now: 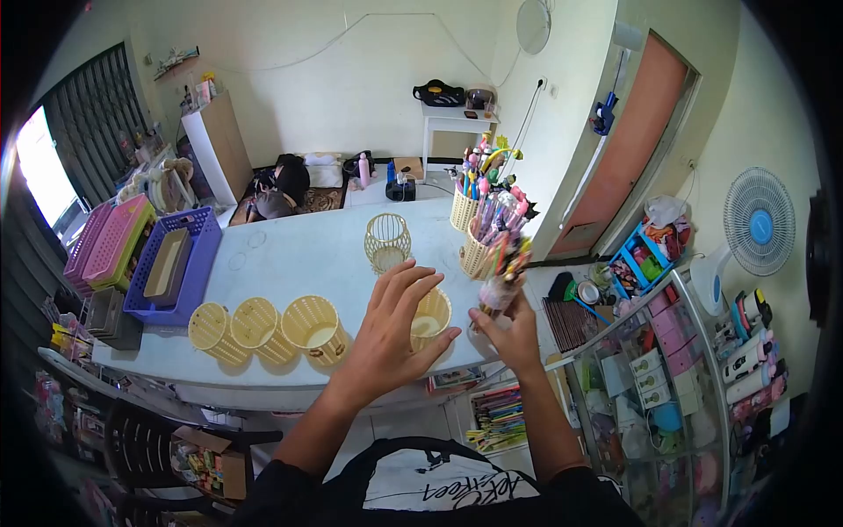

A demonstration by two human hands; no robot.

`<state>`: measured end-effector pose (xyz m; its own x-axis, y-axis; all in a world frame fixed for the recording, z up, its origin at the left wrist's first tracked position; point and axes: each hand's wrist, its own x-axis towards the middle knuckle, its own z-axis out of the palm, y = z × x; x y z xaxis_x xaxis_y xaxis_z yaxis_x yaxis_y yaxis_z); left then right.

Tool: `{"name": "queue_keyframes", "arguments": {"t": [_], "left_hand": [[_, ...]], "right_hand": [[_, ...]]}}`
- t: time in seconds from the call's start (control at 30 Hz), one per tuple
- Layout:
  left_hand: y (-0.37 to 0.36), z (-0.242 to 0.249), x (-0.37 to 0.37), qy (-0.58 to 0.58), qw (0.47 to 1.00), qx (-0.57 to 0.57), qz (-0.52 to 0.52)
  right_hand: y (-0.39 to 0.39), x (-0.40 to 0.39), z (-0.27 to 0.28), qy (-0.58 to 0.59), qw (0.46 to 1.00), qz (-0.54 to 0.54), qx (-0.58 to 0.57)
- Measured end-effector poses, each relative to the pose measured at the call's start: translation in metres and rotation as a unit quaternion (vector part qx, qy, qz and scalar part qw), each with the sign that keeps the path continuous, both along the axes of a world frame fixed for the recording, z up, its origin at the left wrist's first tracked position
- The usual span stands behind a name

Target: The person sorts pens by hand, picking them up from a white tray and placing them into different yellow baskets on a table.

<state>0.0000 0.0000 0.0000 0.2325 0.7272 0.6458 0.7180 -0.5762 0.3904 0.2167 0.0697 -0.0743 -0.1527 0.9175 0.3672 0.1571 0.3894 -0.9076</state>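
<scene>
Open and spread, the left hand (391, 329) hovers at the near edge of the counter (290, 237), its palm side toward a cream basket (435, 309) that it partly hides; whether they touch, I cannot tell.

From the left, a purple basket (209, 255) stands at the counter's left edge with a tan tray (167, 266) inside. Just beside it, further left, are a pink basket (117, 239) and a gray basket (116, 323). Next, along the near edge, come three round cream holders with pierced sides: the left holder (224, 341), the middle holder (270, 338) and the right holder (321, 338), all close together. Toward the far side, past the left hand's fingertips, sits a barred holder (387, 237) with open slats.

Right of the cream basket, the right hand (509, 335) is closed around a bundle of pens (502, 279), gripping its lower part near the counter's right edge; the colourful upper ends are blurred. Behind the bundle, along that same edge toward the far right corner, stand a front cup (472, 256) and a back cup (462, 211), both packed with pens with decorated tops.
</scene>
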Motion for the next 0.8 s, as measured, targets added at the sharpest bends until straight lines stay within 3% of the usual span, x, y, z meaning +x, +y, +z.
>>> {"name": "queue_keyframes", "arguments": {"t": [0.1,0.17,0.23,0.33,0.43,0.63,0.8], "left_hand": [[-0.004,0.011,0.005,-0.072,0.997,-0.008,-0.018],[-0.005,0.025,0.013,-0.185,0.977,-0.082,-0.065],[-0.006,0.038,0.016,-0.192,0.974,-0.088,-0.076],[-0.001,0.05,0.009,-0.174,0.976,-0.095,-0.085],[-0.001,0.055,-0.003,-0.157,0.982,-0.06,-0.092],[0.002,0.068,-0.04,-0.199,0.973,-0.114,-0.031],[0.043,0.097,-0.091,-0.23,0.968,-0.095,-0.029]], "right_hand": [[-0.013,0.002,0.037,0.016,1.0,0.005,-0.004],[-0.023,-0.001,0.069,-0.022,0.996,0.045,0.077],[-0.027,-0.009,0.084,-0.048,0.993,0.063,0.088],[-0.024,-0.026,0.092,-0.049,0.959,0.134,0.244],[-0.024,-0.038,0.098,-0.071,0.961,0.128,0.234],[-0.021,-0.043,0.1,-0.044,0.963,0.156,0.217],[0.0,-0.011,0.057,0.068,0.979,0.164,0.098]]}}
